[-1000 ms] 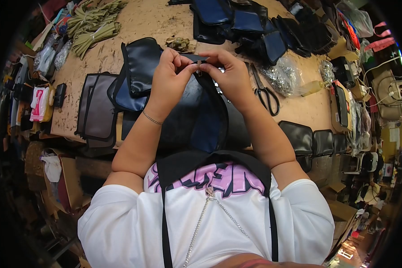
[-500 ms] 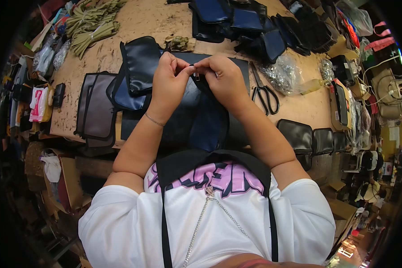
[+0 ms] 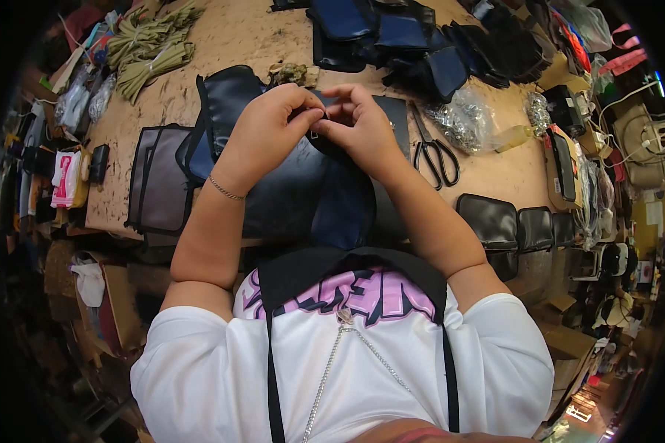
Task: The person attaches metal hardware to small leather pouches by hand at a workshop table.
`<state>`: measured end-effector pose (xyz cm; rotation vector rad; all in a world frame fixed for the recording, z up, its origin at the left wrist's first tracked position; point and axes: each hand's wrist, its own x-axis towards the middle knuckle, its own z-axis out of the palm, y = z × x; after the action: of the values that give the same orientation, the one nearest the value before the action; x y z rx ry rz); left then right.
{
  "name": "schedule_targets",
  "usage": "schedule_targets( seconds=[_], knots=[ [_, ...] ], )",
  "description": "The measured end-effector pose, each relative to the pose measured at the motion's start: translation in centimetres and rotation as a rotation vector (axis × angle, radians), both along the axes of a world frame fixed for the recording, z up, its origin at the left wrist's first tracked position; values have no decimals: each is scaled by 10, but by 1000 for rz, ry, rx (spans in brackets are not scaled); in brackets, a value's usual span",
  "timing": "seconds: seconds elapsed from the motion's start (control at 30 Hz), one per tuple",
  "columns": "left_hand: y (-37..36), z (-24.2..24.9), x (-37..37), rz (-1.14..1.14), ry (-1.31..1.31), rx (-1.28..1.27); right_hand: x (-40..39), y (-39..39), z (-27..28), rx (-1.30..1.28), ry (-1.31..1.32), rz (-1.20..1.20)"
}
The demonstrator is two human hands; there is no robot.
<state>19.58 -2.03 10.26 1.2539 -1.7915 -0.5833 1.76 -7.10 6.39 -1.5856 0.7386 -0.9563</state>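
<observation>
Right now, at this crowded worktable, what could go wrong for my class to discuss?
The small metal piece by the left hand and right hand could slip and vanish against the dark material. The scissors lie near the right forearm, so an outward sweep might knock them. The plastic bag of shiny bits might spill if bumped; whether it's closed is unclear.

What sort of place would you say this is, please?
Probably a bag-making workshop, judging by the black-handled metal scissors, glossy dark-blue flat panels, and tied bundles of olive-green strips.
</observation>
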Motion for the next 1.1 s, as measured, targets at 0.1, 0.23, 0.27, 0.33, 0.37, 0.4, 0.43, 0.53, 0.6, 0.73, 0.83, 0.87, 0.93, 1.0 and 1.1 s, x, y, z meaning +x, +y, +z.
schedule_targets(
  seconds=[0.1, 0.23, 0.27, 0.33, 0.37, 0.4, 0.43, 0.53, 0.6, 0.73, 0.83, 0.87, 0.93, 1.0, 1.1],
  knots=[
    [2, 3, -3, -30, 25, -15, -3, -1, 4, 163, -57, 119],
    [4, 3, -12, 23, 11, -125, -4, 0, 5, 79, 39, 58],
    [4, 2, -15, 39, 28, -137, -5, 0, 8, 44, 45, 54],
    [5, -1, -19, 71, 63, -158, -8, 0, 18, -25, 58, 44],
    [5, -4, -20, 78, 85, -140, -9, 0, 18, 15, 46, 65],
    [5, -7, -21, 85, 106, -123, -10, -1, 19, 53, 33, 85],
    [5, -8, -22, 90, 128, -108, -12, -1, 20, 91, 20, 104],
    [1, -6, -18, 139, 43, -178, -19, 8, 23, 269, 104, 169],
    [-5, -9, -19, 125, 58, -185, -18, 8, 17, 123, 97, 101],
    [-14, -18, -15, 42, 425, 134, -18, 14, 10, -26, 112, -46],
    [-12, -25, -14, -33, 535, 263, -16, 13, -9, -53, 54, -101],
    [-11, -29, -13, -43, 517, 288, -16, 11, -18, -59, 27, -110],
    [-10, -35, -10, -48, 457, 291, -16, 13, -17, -45, 58, -149],
    [-7, -38, -8, -26, 360, 225, -15, 15, -18, -59, 65, -180],
    [-1, -32, -14, 52, 392, 261, -14, 15, -18, -104, 35, -190]
  ],
)
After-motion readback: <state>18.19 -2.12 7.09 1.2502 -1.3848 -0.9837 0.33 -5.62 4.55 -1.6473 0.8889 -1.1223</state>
